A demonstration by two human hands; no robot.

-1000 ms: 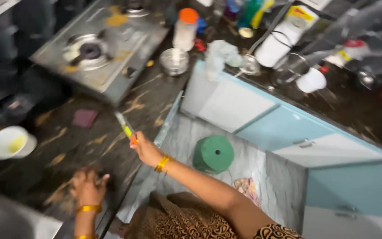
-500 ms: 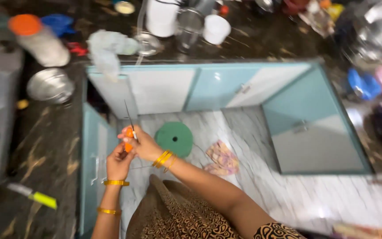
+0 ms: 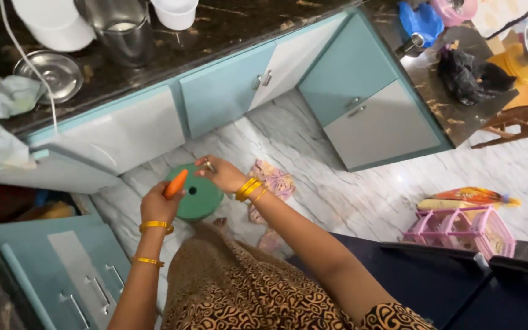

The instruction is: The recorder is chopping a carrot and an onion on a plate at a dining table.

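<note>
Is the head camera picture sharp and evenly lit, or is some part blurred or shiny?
Head view: mostly sharp; the left hand with its orange carrot reads clearly, the right hand slightly soft; a bright glare spot on the marble floor; cabinet lines bend towards the edges.

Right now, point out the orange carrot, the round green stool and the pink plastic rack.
orange carrot point(image 3: 175, 183), head view, on its middle above the left hand's grip.
round green stool point(image 3: 204, 198), head view, on its flat top beside the centre hole.
pink plastic rack point(image 3: 459, 226), head view, on its upper frame.
</note>
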